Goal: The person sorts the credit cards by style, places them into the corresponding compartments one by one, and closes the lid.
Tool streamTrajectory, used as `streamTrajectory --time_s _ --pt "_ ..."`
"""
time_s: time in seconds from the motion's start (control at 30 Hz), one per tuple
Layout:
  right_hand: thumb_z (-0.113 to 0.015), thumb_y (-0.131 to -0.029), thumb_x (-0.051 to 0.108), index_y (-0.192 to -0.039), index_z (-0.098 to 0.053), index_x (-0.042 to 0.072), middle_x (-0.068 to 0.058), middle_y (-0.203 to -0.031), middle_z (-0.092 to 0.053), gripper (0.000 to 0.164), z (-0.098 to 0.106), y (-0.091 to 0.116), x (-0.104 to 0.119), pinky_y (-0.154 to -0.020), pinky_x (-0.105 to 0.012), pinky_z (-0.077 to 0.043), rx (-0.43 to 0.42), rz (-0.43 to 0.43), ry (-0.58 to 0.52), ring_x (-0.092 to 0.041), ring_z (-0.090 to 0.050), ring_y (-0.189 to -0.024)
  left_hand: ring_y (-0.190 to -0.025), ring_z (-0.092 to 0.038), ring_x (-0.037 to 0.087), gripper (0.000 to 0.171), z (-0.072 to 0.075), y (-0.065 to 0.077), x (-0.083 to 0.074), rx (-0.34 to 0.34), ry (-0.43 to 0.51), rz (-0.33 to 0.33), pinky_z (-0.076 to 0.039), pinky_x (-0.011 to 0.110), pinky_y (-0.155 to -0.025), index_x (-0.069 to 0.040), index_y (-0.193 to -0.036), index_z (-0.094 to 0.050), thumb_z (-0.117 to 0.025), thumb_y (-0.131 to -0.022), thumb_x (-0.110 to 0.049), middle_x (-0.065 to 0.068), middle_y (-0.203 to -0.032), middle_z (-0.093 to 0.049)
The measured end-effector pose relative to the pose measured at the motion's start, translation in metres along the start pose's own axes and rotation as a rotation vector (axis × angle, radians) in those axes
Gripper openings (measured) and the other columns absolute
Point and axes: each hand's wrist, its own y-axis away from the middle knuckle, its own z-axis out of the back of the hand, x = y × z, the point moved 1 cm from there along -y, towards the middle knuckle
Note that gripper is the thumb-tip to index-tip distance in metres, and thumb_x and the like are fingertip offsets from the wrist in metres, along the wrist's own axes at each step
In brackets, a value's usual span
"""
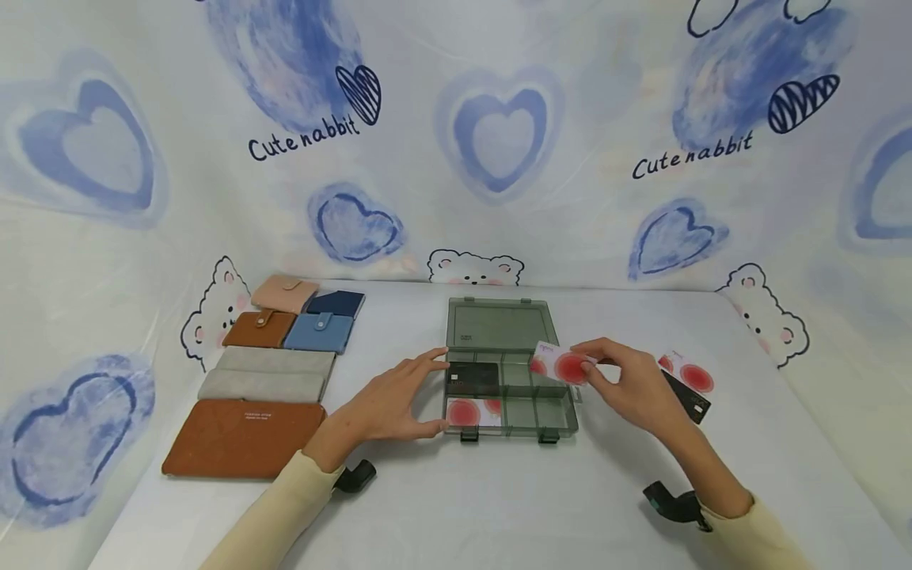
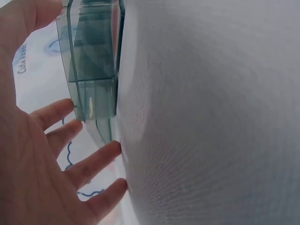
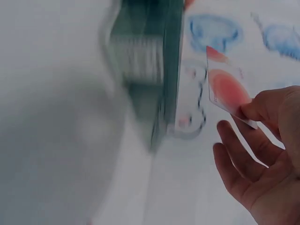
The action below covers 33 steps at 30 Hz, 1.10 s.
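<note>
A translucent green compartment box [image 1: 541, 416] lies with its lid [image 1: 500, 324] folded back. One black card [image 1: 473, 379] fills a left compartment, and a card with red circles [image 1: 465, 412] lies in the compartment nearer me. My left hand [image 1: 388, 400] touches the box's left side with fingers spread; the left wrist view shows thumb and fingertips against its wall. Between thumb and fingers my right hand [image 1: 634, 384] pinches a white card with red circles [image 1: 563, 363] above the box's right part. The right wrist view shows this pinched card [image 3: 227, 89] by its lower corner.
To the right lie another red-circle card [image 1: 694, 377] and a black card [image 1: 685, 396]. At left are a brown wallet [image 1: 242, 439], a grey wallet [image 1: 267, 374], and small tan [image 1: 260, 328], blue [image 1: 318, 332], navy [image 1: 336, 304] and pink [image 1: 285, 294] card holders.
</note>
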Motion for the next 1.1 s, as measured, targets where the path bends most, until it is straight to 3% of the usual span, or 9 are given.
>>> streamTrajectory --time_s 0.2,0.5,0.8,0.97,1.1 --pt "-0.074 -0.093 0.008 -0.12 -0.07 0.018 0.006 -0.107 -0.074 0.029 -0.038 -0.009 0.039 -0.078 -0.039 -0.06 0.117 0.05 -0.157 -0.017 -0.074 -0.092 -0.143 -0.041 0.026 0.092 0.0 0.0 0.0 0.003 0.003 -0.003 -0.045 0.058 -0.102 -0.022 -0.156 -0.037 -0.063 -0.083 -0.072 -0.007 -0.168 -0.021" --pt "-0.073 -0.094 0.01 -0.116 -0.068 0.02 0.007 -0.104 -0.073 0.024 -0.078 -0.004 0.067 -0.076 -0.031 -0.058 0.239 0.09 -0.086 -0.008 -0.071 -0.089 -0.142 -0.041 0.026 0.09 0.0 -0.002 0.0 -0.006 0.012 -0.025 -0.047 0.056 -0.1 -0.024 -0.155 -0.039 -0.058 -0.084 -0.076 -0.006 -0.169 -0.018" --pt "-0.071 -0.096 0.014 -0.118 -0.069 0.025 0.013 -0.114 -0.069 0.025 -0.089 0.004 0.07 -0.081 -0.03 -0.057 0.266 0.11 -0.083 -0.005 -0.066 -0.099 -0.144 -0.039 0.024 0.094 -0.001 0.001 -0.001 0.007 0.048 0.019 -0.044 0.058 -0.103 -0.026 -0.155 -0.04 -0.06 -0.081 -0.08 -0.011 -0.168 -0.019" --pt "-0.071 -0.096 0.02 -0.123 -0.07 0.025 0.005 -0.12 -0.059 0.027 -0.087 0.012 0.072 -0.08 -0.03 -0.056 0.253 0.14 0.008 -0.009 -0.062 -0.099 -0.144 -0.039 0.025 0.093 -0.003 0.0 -0.002 0.016 0.054 0.003 -0.043 0.058 -0.105 -0.025 -0.156 -0.038 -0.061 -0.082 -0.078 -0.01 -0.168 -0.018" --pt "-0.071 -0.097 0.029 -0.13 -0.067 0.023 0.005 -0.125 -0.057 0.034 -0.086 0.011 0.075 -0.09 -0.033 -0.055 0.264 0.159 0.064 -0.011 -0.061 -0.11 -0.141 -0.042 0.025 0.092 0.0 0.0 -0.002 -0.008 0.031 0.002 -0.044 0.058 -0.103 -0.025 -0.155 -0.04 -0.062 -0.083 -0.076 -0.01 -0.168 -0.02"
